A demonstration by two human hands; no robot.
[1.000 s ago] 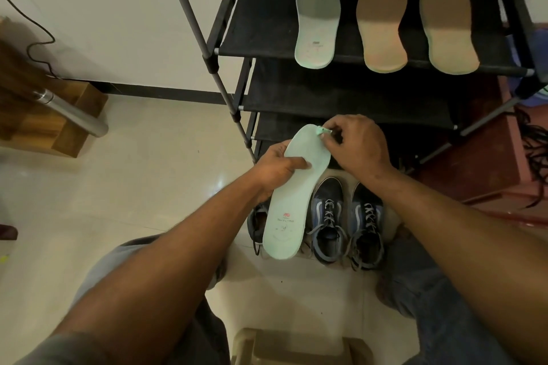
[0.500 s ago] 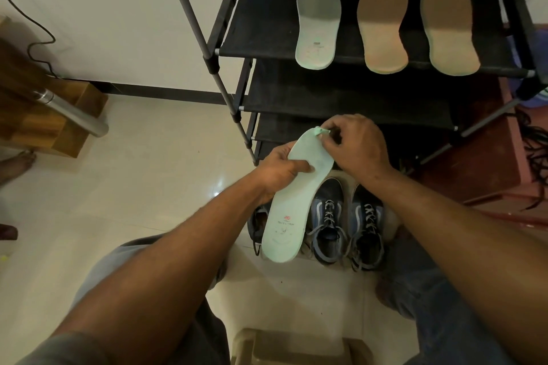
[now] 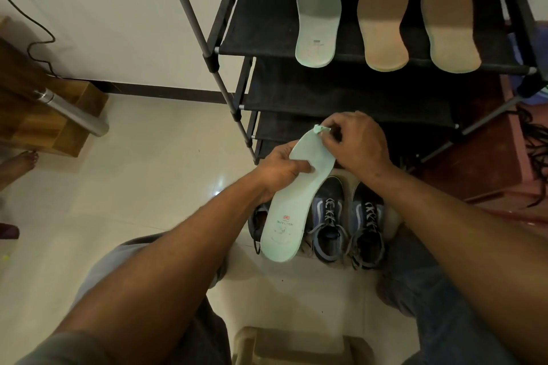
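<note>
A mint-green insole (image 3: 292, 204) with a small red logo near its heel hangs in the air above the shoes. My left hand (image 3: 280, 170) grips it by its left edge, thumb across the top face. My right hand (image 3: 354, 142) pinches a small peeled-up flap at the toe tip of the insole. A matching mint-green insole (image 3: 317, 18) lies on the top shelf of the black shoe rack (image 3: 258, 38), beside two tan insoles (image 3: 384, 21) (image 3: 449, 18).
A pair of blue lace-up sneakers (image 3: 347, 222) stands on the floor under my hands, with another dark shoe (image 3: 258, 222) partly hidden behind the insole. A wooden unit (image 3: 44, 115) with a metal tube stands at the left. Someone's bare foot (image 3: 17, 164) shows at the left edge. A beige stool (image 3: 296, 347) sits below me.
The insole's heel end has swung slightly left and its toe has lifted a little. My right hand keeps picking at the toe flap. A bare foot has come into view at the left.
</note>
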